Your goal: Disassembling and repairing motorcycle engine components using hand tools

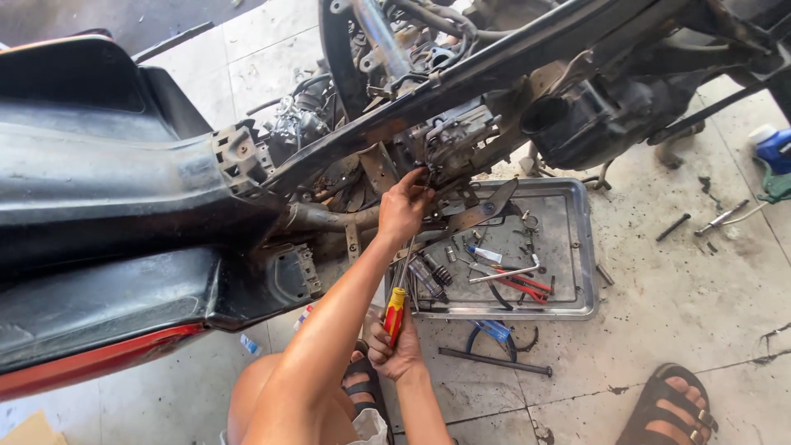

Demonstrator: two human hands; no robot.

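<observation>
My left hand [402,210] reaches up into the stripped scooter frame [461,78]. Its fingertips pinch a small part under the grey carburettor [457,136]. My right hand [394,350] sits lower, near my knee, shut on the red and yellow handle of a screwdriver [396,311]. The screwdriver's thin shaft points up toward my left wrist. The black and red scooter body panels [99,214] fill the left side.
A metal tray [587,247] lies on the tiled floor under the frame, holding red-handled pliers [521,284], springs, a small tube and loose bolts. A black rod [494,361] lies in front of the tray. A blue bottle [774,148] stands far right. Sandalled feet [667,405] rest below.
</observation>
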